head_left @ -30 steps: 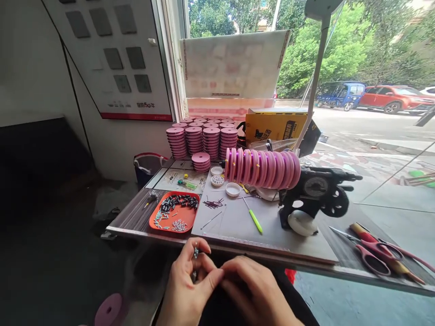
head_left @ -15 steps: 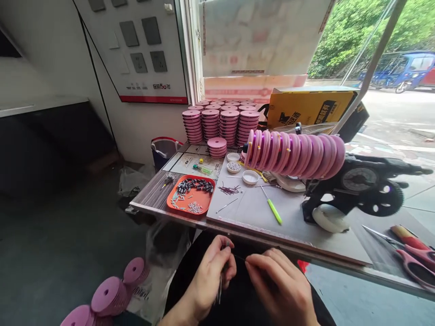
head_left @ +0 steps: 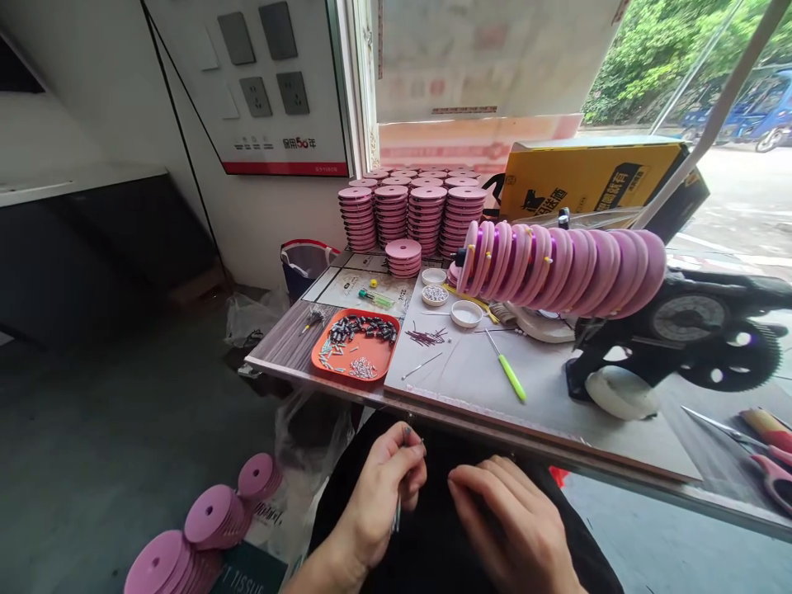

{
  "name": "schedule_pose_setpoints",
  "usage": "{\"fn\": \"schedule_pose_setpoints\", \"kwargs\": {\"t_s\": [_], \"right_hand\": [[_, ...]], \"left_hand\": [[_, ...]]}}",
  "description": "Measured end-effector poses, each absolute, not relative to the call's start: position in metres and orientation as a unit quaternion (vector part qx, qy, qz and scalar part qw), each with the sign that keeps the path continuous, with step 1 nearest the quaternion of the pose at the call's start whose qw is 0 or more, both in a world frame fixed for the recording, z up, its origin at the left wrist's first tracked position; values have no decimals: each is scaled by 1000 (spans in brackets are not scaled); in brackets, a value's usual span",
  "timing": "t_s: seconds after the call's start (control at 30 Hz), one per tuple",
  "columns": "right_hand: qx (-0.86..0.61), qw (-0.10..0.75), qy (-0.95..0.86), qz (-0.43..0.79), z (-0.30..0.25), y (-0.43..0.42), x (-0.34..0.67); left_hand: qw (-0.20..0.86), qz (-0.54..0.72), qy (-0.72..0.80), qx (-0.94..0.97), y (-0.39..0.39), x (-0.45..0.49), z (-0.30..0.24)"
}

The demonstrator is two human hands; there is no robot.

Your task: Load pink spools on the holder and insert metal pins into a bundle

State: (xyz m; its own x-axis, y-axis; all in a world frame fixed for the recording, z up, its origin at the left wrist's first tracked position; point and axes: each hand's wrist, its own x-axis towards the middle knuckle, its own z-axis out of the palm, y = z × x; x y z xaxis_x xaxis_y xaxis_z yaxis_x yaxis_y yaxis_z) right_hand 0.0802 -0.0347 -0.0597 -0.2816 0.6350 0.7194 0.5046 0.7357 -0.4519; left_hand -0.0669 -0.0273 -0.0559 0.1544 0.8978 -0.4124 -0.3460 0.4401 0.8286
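Above my lap, close to the table's front edge, my left hand (head_left: 391, 472) is closed in a pinch. Thin grey strands (head_left: 397, 516) hang out below its fingers, and a tiny piece shows at the fingertips, too small to name. My right hand (head_left: 516, 516) is a short way to the right, fingers curled and thumb against the index finger. Whatever it grips, if anything, is hidden. An orange tray (head_left: 322, 363) with small black, green and silver parts stands nearest the left hand. A green-handled hook tool (head_left: 511, 378) lies on the board beyond the right hand.
Pink spools (head_left: 566, 268) fill a black winding machine (head_left: 686, 318) at the right. More pink spools (head_left: 408, 214) are stacked at the back, others (head_left: 214, 516) on the floor. Scissors (head_left: 773, 478) lie at the right edge. White dishes (head_left: 466, 313) and a yellow box (head_left: 587, 181) stand behind.
The view has shifted slightly, with the table scene moving right and a little upward. Both hands keep nearly the same pose; the thin line seen between them earlier no longer shows.
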Motion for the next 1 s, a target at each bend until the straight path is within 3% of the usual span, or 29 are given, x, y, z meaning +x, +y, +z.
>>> {"fn": "schedule_pose_setpoints", "kwargs": {"t_s": [0.3,1.0], "right_hand": [[-359,465,-806,76,-62,-34,80],[-359,456,-810,88,-57,-33,80]], "left_hand": [[794,429,400,160,-26,-74,-59],[785,437,388,206,-28,-76,-57]]}}
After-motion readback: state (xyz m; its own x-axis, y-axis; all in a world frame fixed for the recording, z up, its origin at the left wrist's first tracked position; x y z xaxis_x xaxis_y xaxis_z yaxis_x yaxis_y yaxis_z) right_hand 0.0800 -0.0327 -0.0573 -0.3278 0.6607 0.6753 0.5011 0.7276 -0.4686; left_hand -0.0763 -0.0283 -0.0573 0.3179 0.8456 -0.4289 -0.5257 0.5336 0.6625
